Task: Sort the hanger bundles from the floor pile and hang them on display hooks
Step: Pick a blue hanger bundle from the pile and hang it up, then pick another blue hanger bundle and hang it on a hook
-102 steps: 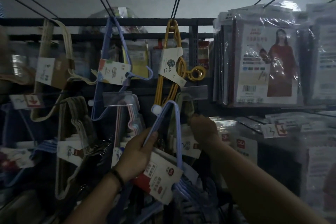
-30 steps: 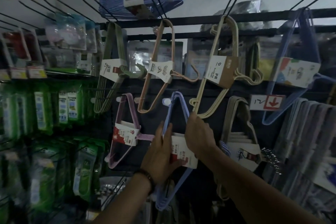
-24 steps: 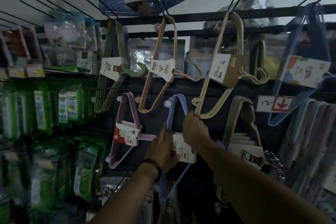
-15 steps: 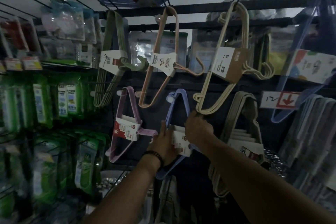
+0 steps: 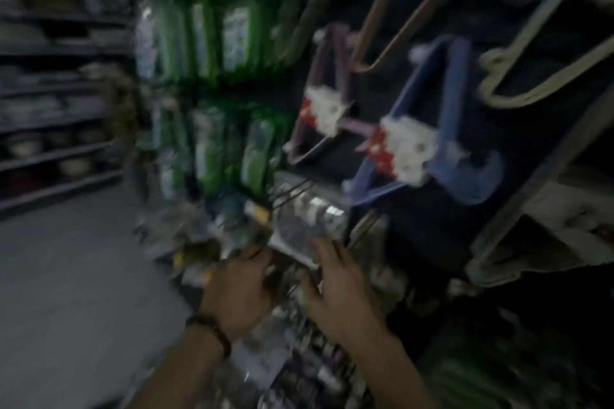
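Dim, blurred shop aisle, grey floor (image 5: 66,276) left, dark shelves (image 5: 50,149) behind, green pkts (image 5: 206,149) mid-frame

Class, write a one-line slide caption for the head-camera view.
Blurred view: left hand and right hand reach low, below a blue hanger bundle hanging beside a purple bundle.

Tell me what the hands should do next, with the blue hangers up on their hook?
Probably reach down for another bundle. The blue hangers hang on a hook with no hand on them. Both hands sit below, by shiny packets: the right hand has spread fingers and holds nothing; the left hand is too blurred to judge. The pile is out of view.
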Motion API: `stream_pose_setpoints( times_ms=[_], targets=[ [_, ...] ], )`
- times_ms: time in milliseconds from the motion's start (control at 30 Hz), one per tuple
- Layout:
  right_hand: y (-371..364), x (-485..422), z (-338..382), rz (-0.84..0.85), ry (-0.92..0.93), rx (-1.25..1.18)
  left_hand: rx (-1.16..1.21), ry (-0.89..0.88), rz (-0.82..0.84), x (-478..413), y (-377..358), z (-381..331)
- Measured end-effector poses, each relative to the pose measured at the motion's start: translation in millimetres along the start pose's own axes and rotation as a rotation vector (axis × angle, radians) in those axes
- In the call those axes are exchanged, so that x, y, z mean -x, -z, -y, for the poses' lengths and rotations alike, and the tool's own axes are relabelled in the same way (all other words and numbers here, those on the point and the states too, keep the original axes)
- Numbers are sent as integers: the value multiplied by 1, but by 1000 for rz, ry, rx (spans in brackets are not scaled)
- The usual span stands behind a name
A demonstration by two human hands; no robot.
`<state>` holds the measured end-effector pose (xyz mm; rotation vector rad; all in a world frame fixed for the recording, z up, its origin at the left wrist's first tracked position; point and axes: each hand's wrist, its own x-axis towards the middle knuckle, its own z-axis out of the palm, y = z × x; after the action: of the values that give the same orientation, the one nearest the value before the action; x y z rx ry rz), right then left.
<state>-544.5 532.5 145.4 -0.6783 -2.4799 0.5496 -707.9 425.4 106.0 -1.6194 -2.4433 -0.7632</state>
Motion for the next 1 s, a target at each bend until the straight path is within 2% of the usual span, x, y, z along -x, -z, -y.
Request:
stream_pose_setpoints(
  times_ms=[100,200,333,500,733,900,1000],
  targets=[
    [-70,29,1,325,77,-69,-9,314,198,97,-17,47],
    [-143,70,7,661,95,-60,15,552,297,212,-26,78],
    [-212,127,13,873,55,-95,68,857,424,326,-29,88],
    [-287,190,15,1170,-33,-96,165,1102,530,411,-36,95],
    [-373,192,60,1253,-164,-24,363,1229,539,440,-63,165],
    [-468,193,86,1285,-224,41,419,1182,570,457,-96,262],
    [-544,201,81,1304,-275,73,437,1136,652,470,-131,323]
  ],
)
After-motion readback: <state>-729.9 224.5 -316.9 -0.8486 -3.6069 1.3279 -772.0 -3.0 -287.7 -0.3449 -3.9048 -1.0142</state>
